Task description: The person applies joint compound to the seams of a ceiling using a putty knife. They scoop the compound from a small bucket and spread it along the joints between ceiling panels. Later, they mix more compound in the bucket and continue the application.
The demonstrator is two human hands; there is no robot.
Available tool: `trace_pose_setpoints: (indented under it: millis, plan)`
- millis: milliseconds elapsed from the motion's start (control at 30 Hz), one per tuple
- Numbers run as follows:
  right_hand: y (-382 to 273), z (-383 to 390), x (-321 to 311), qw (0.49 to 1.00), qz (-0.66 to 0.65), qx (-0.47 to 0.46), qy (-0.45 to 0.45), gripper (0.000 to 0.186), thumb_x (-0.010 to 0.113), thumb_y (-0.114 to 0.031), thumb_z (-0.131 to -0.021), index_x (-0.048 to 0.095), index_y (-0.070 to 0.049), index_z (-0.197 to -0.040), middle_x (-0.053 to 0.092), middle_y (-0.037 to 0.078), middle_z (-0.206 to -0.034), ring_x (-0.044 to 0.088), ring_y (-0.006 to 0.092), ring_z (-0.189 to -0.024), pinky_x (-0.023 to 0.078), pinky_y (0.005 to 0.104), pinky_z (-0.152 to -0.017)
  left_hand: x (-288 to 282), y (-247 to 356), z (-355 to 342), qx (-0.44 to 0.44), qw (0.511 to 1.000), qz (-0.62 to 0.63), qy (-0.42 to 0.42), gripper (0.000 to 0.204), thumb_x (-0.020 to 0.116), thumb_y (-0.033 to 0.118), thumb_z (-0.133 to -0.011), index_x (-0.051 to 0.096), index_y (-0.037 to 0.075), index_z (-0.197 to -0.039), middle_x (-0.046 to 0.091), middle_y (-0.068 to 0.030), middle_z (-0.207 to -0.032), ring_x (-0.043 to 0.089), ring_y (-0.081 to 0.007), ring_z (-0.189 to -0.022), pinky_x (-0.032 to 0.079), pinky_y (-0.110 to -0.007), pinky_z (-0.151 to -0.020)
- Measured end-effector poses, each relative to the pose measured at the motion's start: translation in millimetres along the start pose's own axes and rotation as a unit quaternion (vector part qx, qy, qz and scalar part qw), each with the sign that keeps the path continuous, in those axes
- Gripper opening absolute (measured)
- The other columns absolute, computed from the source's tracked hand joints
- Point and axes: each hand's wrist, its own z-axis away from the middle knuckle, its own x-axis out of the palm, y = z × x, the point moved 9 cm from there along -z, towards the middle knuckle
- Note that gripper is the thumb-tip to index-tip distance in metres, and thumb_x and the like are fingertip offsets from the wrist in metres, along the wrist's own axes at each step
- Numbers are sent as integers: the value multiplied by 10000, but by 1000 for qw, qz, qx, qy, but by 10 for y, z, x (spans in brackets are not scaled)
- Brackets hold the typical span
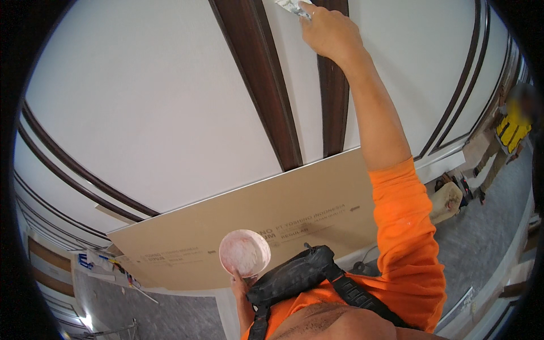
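My right hand is raised high against the white wall panel, closed on a metal putty knife smeared with white compound. The blade is at the pale strip between two dark wooden trims, near the top edge of the view. Low in the middle, my left hand grips a round pale pink tub with whitish paste inside; much of that hand is hidden under the tub and behind a black pouch on my body.
A brown board leans along the wall's foot. At the right, a person in a yellow vest is near a worn sack. Tools lie at the lower left on the grey floor, near a metal frame.
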Motion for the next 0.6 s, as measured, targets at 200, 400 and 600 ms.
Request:
trace_pose_setpoints:
  millis: [200,400,600]
  plan:
    - [83,191,206,999,21,22,-39,459,533,-290,-1022,612,-202,-1465,763,231,-1004,726,444,-950,561,529,-918,140,137,118,0,999,-34,20,778,586,590,-1014,463,-87,-1375,584,-275,-1309,686,-442,-1064,671,-577,-767]
    - [194,455,320,996,11,43,-73,449,530,-280,-1025,619,-192,-1456,763,230,-1027,726,438,-961,558,529,-932,55,-20,-3,5,1000,24,-5,745,598,558,-1019,453,-78,-1379,589,-275,-1304,687,-451,-1061,668,-594,-764]
    - [213,502,207,997,7,22,-67,436,537,-306,-1033,626,-210,-1450,766,216,-1043,731,416,-970,561,526,-933,-32,-172,-54,-13,999,39,13,739,596,537,-1025,430,-84,-1389,585,-285,-1300,688,-462,-1058,670,-602,-766]
